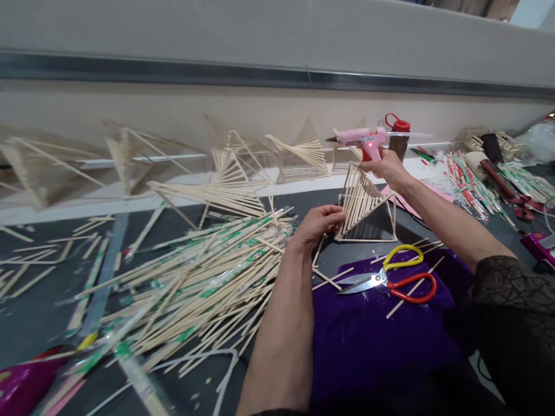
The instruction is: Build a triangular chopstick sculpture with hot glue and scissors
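My left hand (323, 224) pinches the left edge of a small frame of wooden sticks (362, 211), whose slats fan out in a twisted row. The frame stands on the dark tabletop just behind a purple cloth (368, 341). In my right hand (385, 167) is a pink hot glue gun (362, 140), held above the frame. Its nozzle points left and a glue stick sticks out at the back. A small red light glows on its body. Scissors (381, 277) with one yellow and one red handle lie on the cloth, with several loose sticks around them.
A big pile of sticks (208, 283), some in green-printed wrappers, covers the table on the left. Finished-looking stick frames (299, 156) line the wall. A red-capped bottle (399, 136) stands behind my right hand. More wrapped sticks (470, 185) and plastic lie at the right.
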### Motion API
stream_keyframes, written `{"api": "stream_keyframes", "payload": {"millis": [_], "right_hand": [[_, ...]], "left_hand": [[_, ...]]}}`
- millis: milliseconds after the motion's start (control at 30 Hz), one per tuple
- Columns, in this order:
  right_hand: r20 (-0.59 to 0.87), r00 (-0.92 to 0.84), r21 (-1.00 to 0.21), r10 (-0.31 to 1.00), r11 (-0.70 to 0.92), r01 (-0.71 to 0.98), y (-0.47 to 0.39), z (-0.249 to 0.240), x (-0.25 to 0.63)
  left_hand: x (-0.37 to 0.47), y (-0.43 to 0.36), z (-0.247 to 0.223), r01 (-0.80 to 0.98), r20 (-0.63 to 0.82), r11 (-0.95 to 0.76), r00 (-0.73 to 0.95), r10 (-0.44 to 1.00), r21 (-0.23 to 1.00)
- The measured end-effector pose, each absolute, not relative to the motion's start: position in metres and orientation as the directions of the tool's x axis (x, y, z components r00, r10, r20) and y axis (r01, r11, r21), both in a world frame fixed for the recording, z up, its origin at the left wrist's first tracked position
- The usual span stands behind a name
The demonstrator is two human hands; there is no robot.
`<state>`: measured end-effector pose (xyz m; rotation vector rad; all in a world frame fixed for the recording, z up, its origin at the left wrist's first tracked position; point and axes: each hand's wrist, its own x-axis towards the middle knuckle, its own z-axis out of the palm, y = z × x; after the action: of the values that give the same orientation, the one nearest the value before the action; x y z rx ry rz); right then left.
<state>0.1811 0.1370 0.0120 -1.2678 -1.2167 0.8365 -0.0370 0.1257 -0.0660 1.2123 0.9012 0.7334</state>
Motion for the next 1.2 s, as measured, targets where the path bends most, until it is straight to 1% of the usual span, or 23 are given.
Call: {"api": "stream_keyframes", "payload": {"millis": [133, 533, 767, 900, 967, 1033, 1067, 1133, 1200], "right_hand": [[0.184, 0.207, -0.978, 0.961, 0.159, 0.132, 0.133, 0.015, 0.18], [0.188, 0.239, -0.974, 0.953, 0.149, 0.172, 0.126, 0.018, 0.179], [0.265, 0.309, -0.963, 0.913, 0.234, 0.134, 0.128, 0.026, 0.194], [0.339, 0.348, -0.94, 0.874, 0.301, 0.16, 0.117, 0.043, 0.202], [0.383, 0.33, -0.921, 0.863, 0.329, 0.209, 0.106, 0.053, 0.201], [0.422, 0.297, -0.899, 0.856, 0.355, 0.256, 0.095, 0.061, 0.195], [0.435, 0.282, -0.891, 0.855, 0.363, 0.273, 0.089, 0.064, 0.19], [0.44, 0.261, -0.883, 0.859, 0.36, 0.301, 0.078, 0.068, 0.178], [0.425, 0.245, -0.883, 0.871, 0.34, 0.324, 0.068, 0.071, 0.165]], "left_hand": [[-0.037, 0.127, -0.068, -0.011, -0.177, 0.205, 0.463, 0.868, 0.979], [-0.036, 0.127, -0.073, -0.019, -0.176, 0.208, 0.459, 0.871, 0.978], [-0.035, 0.122, -0.068, -0.011, -0.182, 0.209, 0.447, 0.876, 0.978], [-0.041, 0.123, -0.058, 0.05, -0.203, 0.2, 0.408, 0.89, 0.978], [-0.045, 0.122, -0.045, 0.063, -0.134, 0.121, 0.298, 0.945, 0.991], [-0.047, 0.116, -0.024, 0.033, 0.046, -0.051, 0.118, 0.992, 0.998], [-0.046, 0.111, -0.012, 0.006, 0.136, -0.137, 0.078, 0.988, 0.991], [-0.042, 0.095, 0.012, -0.043, 0.213, -0.209, 0.135, 0.968, 0.977], [-0.033, 0.078, 0.031, -0.062, 0.225, -0.217, 0.261, 0.939, 0.974]]}}
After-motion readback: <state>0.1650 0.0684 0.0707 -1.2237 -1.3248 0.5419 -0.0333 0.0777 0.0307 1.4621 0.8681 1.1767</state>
